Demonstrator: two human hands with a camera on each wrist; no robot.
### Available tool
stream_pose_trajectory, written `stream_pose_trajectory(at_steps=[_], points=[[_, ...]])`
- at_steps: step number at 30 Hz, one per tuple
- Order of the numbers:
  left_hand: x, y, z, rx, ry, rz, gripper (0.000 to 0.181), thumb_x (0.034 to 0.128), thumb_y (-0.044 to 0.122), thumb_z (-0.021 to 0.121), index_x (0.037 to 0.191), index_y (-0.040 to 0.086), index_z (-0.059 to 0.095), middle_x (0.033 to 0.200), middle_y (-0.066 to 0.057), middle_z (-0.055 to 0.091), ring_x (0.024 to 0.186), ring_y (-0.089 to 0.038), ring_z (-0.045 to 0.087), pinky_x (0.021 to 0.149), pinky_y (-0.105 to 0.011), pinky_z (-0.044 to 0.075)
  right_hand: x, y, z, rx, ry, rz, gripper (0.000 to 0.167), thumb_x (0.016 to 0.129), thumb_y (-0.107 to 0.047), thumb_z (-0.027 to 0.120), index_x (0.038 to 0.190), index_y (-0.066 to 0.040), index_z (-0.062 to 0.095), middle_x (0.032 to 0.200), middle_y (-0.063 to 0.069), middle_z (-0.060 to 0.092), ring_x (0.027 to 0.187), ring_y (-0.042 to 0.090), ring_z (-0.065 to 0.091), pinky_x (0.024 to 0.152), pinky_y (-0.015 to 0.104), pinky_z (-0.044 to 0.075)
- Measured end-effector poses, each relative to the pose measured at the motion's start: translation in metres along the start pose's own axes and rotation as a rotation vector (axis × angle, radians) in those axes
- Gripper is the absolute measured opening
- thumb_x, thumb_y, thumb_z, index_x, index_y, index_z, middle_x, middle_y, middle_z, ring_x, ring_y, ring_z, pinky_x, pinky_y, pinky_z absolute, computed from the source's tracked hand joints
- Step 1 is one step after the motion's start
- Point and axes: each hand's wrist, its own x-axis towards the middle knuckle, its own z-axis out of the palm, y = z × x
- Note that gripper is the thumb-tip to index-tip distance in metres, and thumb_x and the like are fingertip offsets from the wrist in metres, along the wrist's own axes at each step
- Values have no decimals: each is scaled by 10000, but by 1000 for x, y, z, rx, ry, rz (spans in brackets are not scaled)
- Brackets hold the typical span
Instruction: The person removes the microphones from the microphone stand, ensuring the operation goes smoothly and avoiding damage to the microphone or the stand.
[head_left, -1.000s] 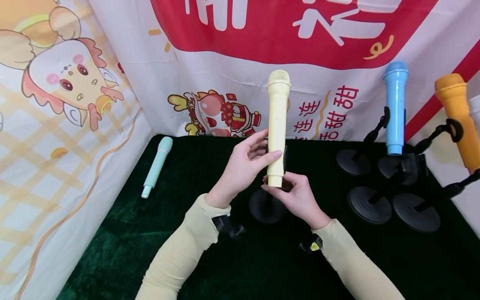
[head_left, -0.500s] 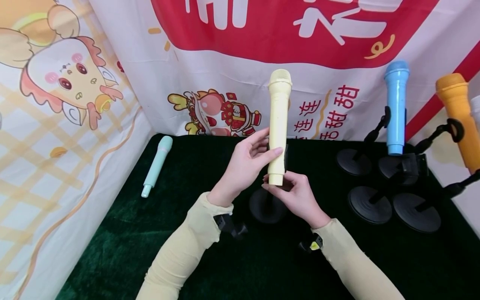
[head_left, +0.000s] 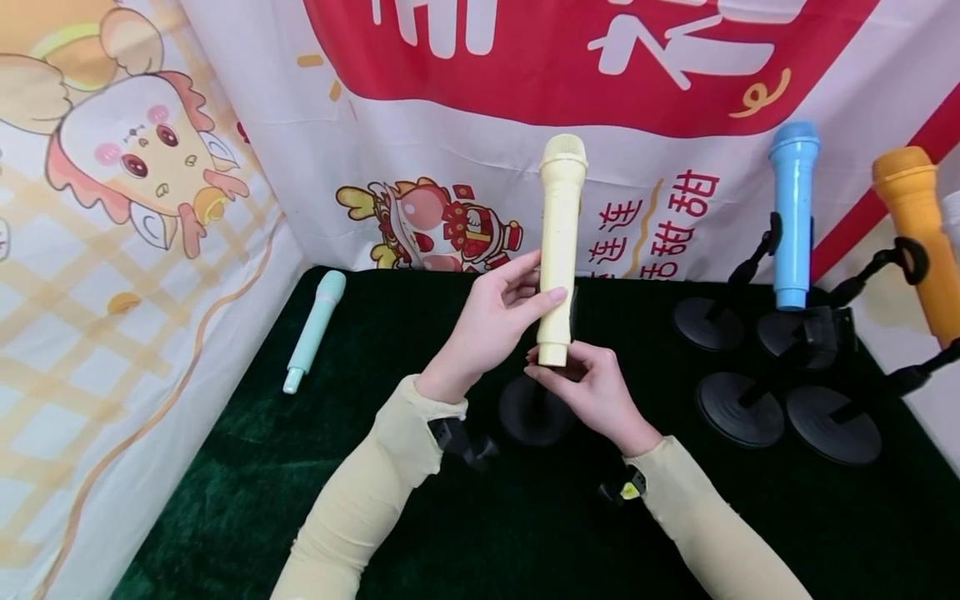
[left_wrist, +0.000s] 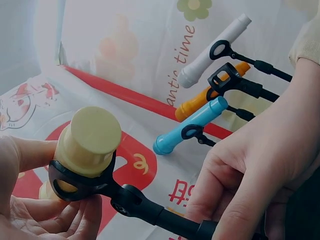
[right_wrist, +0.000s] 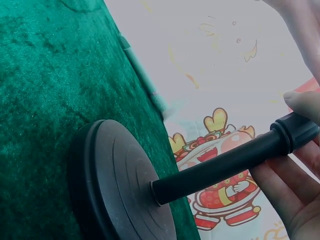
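A pale yellow microphone [head_left: 559,242] stands nearly upright in the head view, its grille at the top. My left hand [head_left: 491,321] grips its lower half, thumb across the front. In the left wrist view, the black clip [left_wrist: 82,182] of a stand curves around the microphone near its flat end. My right hand [head_left: 596,392] holds the stand just below the microphone. In the right wrist view, its fingers close around the collar of the black pole [right_wrist: 220,167], which rises from a round base [right_wrist: 132,185] on the green cloth.
A mint-green microphone [head_left: 315,332] lies at the left of the dark green cloth [head_left: 247,500]. On the right, a blue microphone [head_left: 793,217] and an orange microphone [head_left: 917,242] sit in black stands, with a white microphone [left_wrist: 215,50] beyond. A printed banner [head_left: 450,150] hangs behind.
My left hand and the yellow microphone have shifted slightly up and to the right. The right hand stays in place on the stand.
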Motion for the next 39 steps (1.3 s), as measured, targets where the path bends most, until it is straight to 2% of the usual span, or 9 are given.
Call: stream_pose_trajectory(at_steps=[10,18,25,29,35,39], points=[[3,3,1,-34,-22,-11,528,1011,69,646,1506,9,470,1205,-129,663,1053,-222,659,940,-346,536,0,2,1,-27,15,-9,184,894,-78,803,1070,-58,752,1023,42,742,922,229,728,778,366,604],[8,4,1,-16,-15,-5,532,1023,84,629,1523,32,454,1150,-138,647,969,-237,680,888,-348,558,-1,2,3,-56,32,10,220,881,-5,793,1094,-46,752,1023,65,747,912,219,730,778,388,603],[14,6,1,-15,17,4,571,1018,94,642,1543,45,423,1206,-154,629,1029,-244,678,916,-347,551,0,1,2,-93,23,-11,161,901,-114,804,1053,-150,764,983,-11,745,861,184,723,720,340,601],[18,6,1,-18,43,15,580,1009,98,660,1538,40,430,1197,-161,633,1029,-240,682,922,-341,548,0,1,2,-88,18,-16,146,904,-127,804,1040,-161,764,985,-13,742,867,191,723,719,346,603],[19,7,2,-19,79,28,568,997,92,676,1521,43,462,1185,-130,667,1021,-227,694,917,-338,552,1,-1,4,-84,24,1,166,889,-21,792,1039,-84,759,987,39,746,877,197,720,726,366,601],[19,8,3,-21,93,34,563,992,98,685,1513,49,476,1179,-127,668,1011,-229,697,914,-339,554,1,-14,6,-85,22,-1,164,883,32,775,1041,-3,745,985,104,745,875,193,719,724,391,602]])
